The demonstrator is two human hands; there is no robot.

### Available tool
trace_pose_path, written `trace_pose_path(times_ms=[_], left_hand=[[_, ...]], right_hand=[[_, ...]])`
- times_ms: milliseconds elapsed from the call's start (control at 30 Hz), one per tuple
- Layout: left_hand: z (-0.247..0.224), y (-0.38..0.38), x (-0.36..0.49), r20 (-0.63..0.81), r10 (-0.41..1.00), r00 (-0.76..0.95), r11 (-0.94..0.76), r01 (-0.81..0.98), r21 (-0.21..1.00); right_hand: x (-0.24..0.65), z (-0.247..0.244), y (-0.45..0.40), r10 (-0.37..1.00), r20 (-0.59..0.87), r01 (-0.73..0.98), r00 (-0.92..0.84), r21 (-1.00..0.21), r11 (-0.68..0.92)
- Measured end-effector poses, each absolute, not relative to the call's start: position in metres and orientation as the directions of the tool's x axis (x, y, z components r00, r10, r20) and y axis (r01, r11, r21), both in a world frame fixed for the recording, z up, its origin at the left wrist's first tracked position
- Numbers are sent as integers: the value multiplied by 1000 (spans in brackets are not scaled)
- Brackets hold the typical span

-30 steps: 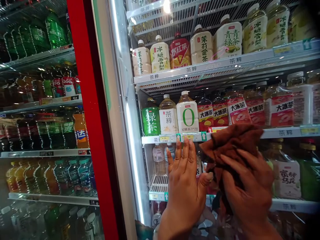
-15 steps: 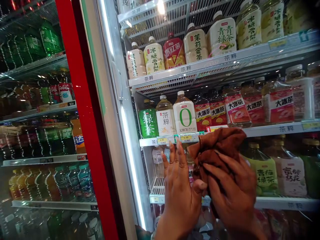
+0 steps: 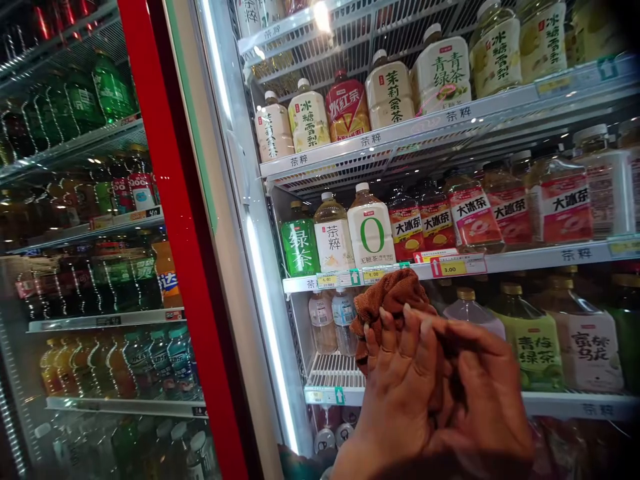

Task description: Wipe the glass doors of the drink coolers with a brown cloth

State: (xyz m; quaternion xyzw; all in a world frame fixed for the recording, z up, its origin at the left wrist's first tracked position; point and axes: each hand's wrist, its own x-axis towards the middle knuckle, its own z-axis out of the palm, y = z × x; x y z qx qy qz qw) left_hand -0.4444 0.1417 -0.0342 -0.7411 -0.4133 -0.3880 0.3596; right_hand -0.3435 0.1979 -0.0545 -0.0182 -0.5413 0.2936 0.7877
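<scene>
A crumpled brown cloth (image 3: 393, 297) is bunched up between my hands, in front of the drink shelves. My left hand (image 3: 397, 380) presses against the cloth, back of the hand toward me, fingers close together and pointing up. To its right my right hand (image 3: 480, 393) is curled, its fingertips touching the cloth's edge beside the left fingertips. The lower part of the cloth is partly hidden behind both hands. Behind it stands a white-labelled bottle with a green 0 (image 3: 371, 230), on the middle shelf.
Shelves hold rows of bottles, including a green bottle (image 3: 299, 243) and pink-labelled bottles (image 3: 565, 200). A lit white upright (image 3: 265, 327) and a red frame (image 3: 175, 200) separate this cooler from another at left. Price tags line the shelf edge (image 3: 540, 260).
My left hand has moved right and onto the cloth. The cloth has shifted left and is more bunched, and my right hand has turned, with its fingers now nearer the left hand.
</scene>
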Motion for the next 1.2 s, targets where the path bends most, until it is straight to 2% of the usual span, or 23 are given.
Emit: trace_pose_path(times_ms=[67,167,233,333,500,567,667,733,800,933,1200], left_hand=[[-35,143,-443,872,329,361,-317,912,-258],[-31,141,-440,901,275,336,-151,940,-305],[-28,140,-442,936,221,273,-96,961,-258],[-22,137,-455,977,139,163,-101,984,-149],[-15,133,-476,996,-86,39,-74,996,-45],[-20,134,-469,996,-64,57,-101,993,-63],[-35,139,-453,990,67,126,-111,987,-118],[-41,142,-452,984,72,161,-94,984,-154],[-39,142,-461,990,38,137,-68,989,-134],[-26,136,-482,1000,9,-9,-40,999,9],[-48,139,-459,993,94,73,-77,995,-66]], right_hand=[[-337,-43,195,427,860,-428,280,-286,857],[-326,-30,197,327,901,-311,286,-235,921],[-319,-28,200,269,939,-192,216,-229,954],[-310,-27,204,213,964,7,159,-217,976],[-316,-24,204,96,995,195,32,-101,976],[-324,-27,206,63,998,246,-9,-59,967],[-335,-34,211,-9,1000,280,-1,9,960],[-340,-39,215,-64,998,298,29,53,953],[-342,-41,216,-89,996,330,29,75,941],[-343,-41,214,-109,994,375,-14,107,921],[-343,-48,218,-160,987,349,2,149,925]])
